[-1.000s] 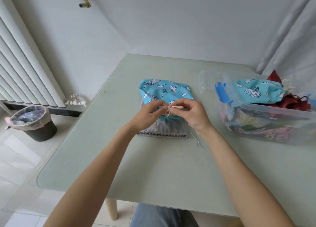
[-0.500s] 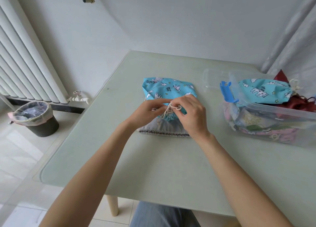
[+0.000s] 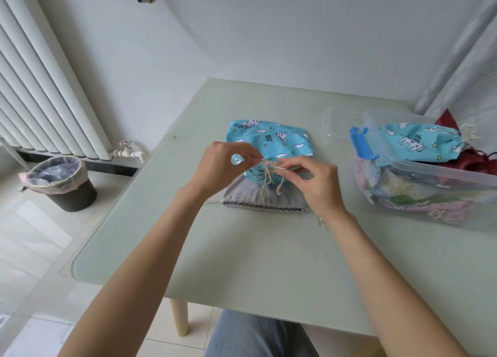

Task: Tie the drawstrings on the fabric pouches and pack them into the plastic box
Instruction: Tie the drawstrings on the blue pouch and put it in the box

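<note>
A blue unicorn-print pouch [image 3: 277, 141] lies on the table, on top of a grey pouch [image 3: 250, 199]. Its beige drawstring [image 3: 269, 173] is gathered at the near end, with two knotted tails hanging over the grey cloth. My left hand [image 3: 223, 165] pinches the cord from the left and my right hand [image 3: 312, 184] pinches it from the right, both just above the pouch's neck. At the right stands the clear plastic box [image 3: 441, 173], holding several pouches, with another blue unicorn pouch [image 3: 419, 141] on top.
The box's clear lid [image 3: 336, 125] with a blue clip [image 3: 360, 146] lies beside the box. Pale green table [image 3: 242, 249]; its left edge drops to the floor, where a lined bin [image 3: 60, 181] and a radiator [image 3: 40, 87] stand. A curtain hangs at the right.
My hands have drawn a little apart and lifted, pulling the cord taut between them; the two tails now hang free over the grey pouch.
</note>
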### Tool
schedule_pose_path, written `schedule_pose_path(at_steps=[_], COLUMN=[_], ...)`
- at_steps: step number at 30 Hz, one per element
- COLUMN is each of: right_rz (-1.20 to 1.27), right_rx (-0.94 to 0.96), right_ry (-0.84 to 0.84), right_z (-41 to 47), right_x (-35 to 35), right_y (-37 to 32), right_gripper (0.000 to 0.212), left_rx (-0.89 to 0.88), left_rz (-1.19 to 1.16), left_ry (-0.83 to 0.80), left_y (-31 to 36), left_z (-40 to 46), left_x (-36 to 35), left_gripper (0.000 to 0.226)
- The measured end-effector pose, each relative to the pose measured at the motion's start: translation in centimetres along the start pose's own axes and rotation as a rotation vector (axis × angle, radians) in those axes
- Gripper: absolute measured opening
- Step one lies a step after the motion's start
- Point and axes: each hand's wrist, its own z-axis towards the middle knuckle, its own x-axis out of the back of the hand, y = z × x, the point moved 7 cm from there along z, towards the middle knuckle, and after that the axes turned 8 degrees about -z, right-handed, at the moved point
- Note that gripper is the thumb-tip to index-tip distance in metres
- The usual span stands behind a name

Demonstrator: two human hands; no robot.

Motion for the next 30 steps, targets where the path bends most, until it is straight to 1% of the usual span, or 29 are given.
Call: schedule_pose_path(at_steps=[3, 6, 9, 12, 16, 21, 24, 26, 29, 30], right_rz=[-0.048, -0.176, -0.228, -0.201, -0.186, -0.302, -0.329, -0.315, -0.153, -0.102], right_rx=[-0.014, -0.028, -0.091, -0.171, -0.261, -0.268, -0.272, -0.291, -0.326, -0.323], right_ry=[0.035, 0.064, 0.074, 0.039, -0.055, -0.104, -0.127, -0.146, -0.219, -0.262], right_z=[-0.3, -0.8, -1.5, -1.8, -2.0, -2.1, -2.6, -3.1, -3.4, -3.3], right_x=[0.7, 1.0, 1.5, 1.7, 1.9, 2.8, 2.8, 2.8, 2.8, 2.8], right_y=[0.2, 0.3, 0.6, 0.8, 1.1, 0.9, 0.8, 1.2, 1.6, 1.5], right_gripper=[0.009, 0.015, 0.021, 0.022, 0.012, 0.015, 0.012, 0.011, 0.012, 0.012], left_rx=[0.103, 0.181, 0.256, 0.295, 0.335, 0.363, 0.379, 0.385, 0.34, 0.307], left_rz=[-0.039, -0.044, -0.053, -0.094, -0.117, -0.043, -0.012, -0.02, -0.061, -0.072], left_ry=[0.017, 0.015, 0.051, 0.076, 0.08, 0.079, 0.051, 0.043, 0.067, 0.047], left_y=[-1.1, -1.9, -2.9, -3.2, -3.4, -4.0, -4.5, -4.6, -4.1, -3.7], left_z=[-0.8, -1.4, -1.9, -2.4, -2.9, -3.2, -3.4, -3.8, -4.0, -3.9], left_x=[0.5, 0.1, 0.1, 0.0, -0.2, -0.1, -0.3, -0.5, -0.1, -0.1], left_gripper=[0.006, 0.005, 0.006, 0.009, 0.008, 0.01, 0.012, 0.01, 0.007, 0.008])
